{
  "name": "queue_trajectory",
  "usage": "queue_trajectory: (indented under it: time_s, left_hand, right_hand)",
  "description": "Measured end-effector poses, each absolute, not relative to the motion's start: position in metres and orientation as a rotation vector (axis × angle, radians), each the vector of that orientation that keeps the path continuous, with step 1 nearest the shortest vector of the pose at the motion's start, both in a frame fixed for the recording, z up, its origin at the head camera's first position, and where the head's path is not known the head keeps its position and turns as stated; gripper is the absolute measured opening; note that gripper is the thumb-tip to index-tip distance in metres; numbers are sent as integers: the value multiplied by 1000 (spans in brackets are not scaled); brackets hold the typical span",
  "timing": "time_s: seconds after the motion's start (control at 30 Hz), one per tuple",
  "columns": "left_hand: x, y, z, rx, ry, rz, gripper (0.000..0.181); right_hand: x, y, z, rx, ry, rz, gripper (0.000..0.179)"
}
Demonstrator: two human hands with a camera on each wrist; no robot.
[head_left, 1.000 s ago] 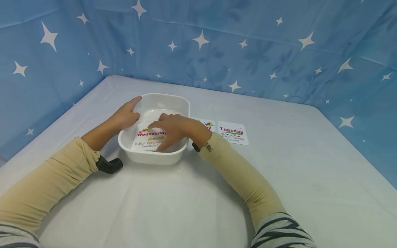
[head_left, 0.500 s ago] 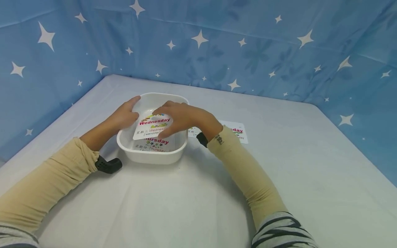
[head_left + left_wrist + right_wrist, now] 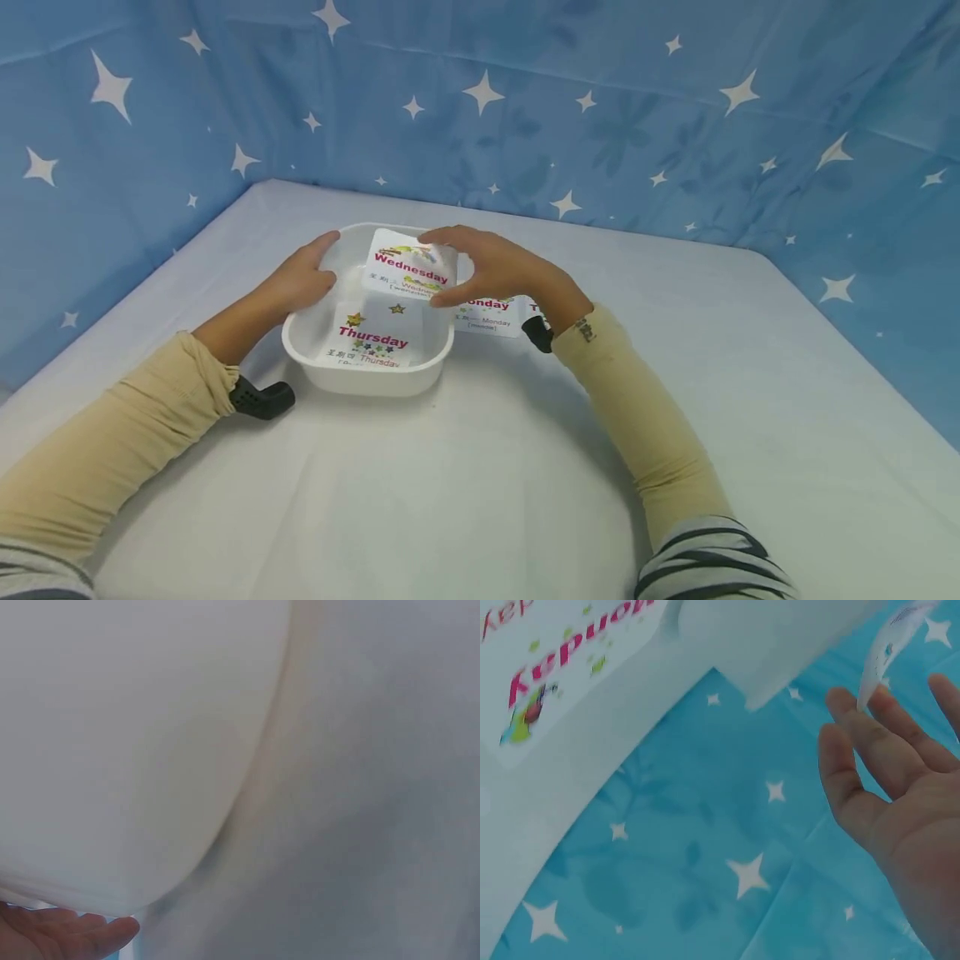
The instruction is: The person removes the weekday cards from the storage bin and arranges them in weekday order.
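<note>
My left hand [image 3: 303, 279] grips the left rim of a white plastic basin [image 3: 367, 383]. In the left wrist view its fingers [image 3: 105, 939] show by the basin wall [image 3: 135, 750]. Between thumb and fingers, my right hand [image 3: 502, 262] holds the "Wednesday" card [image 3: 405, 267] by its edges, raised over the basin's far right part. The right wrist view shows this card [image 3: 889, 649] nearly edge-on at the fingertips. A "Thursday" card [image 3: 367, 333] lies face up inside the basin.
On the white-covered table [image 3: 420, 483], a "Monday" card [image 3: 487, 321] lies right of the basin. The "Tuesday" card [image 3: 534, 308] beside it is mostly hidden by my right wrist. A blue starry curtain [image 3: 525, 150] hangs behind the table.
My right hand has lifted the "Wednesday" card from the basin and moved it up and right, uncovering the "Thursday" card. My left hand stays on the rim.
</note>
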State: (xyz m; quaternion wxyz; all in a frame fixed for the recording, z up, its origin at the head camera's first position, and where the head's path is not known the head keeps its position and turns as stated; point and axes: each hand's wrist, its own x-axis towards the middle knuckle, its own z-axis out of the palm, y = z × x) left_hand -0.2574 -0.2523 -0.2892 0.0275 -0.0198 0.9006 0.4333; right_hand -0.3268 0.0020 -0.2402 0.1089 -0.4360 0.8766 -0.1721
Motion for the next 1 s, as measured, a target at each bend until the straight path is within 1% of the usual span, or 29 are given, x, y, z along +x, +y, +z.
queue_trajectory:
  time_s: [0.13,0.37,0.63,0.83,1.0]
  left_hand:
    - [-258,-254,-290,-62,2786,1324,73]
    - [-259,-255,-293,-70,2770,1319,71]
    - [-260,-253,-292,-61,2788,1311,70]
    - [-261,-253,-294,-67,2792,1312,71]
    - [-262,-255,-294,-71,2792,1298,71]
  right_hand:
    - [-333,22,-238,-1261,2586,-596,84]
    - [-341,52,-249,-1187,2584,-420,83]
    - [-346,72,-250,-1208,2718,-211,87]
    - [-350,84,-253,-1113,2767,-85,88]
    - [-358,107,-258,-995,2791,-48,85]
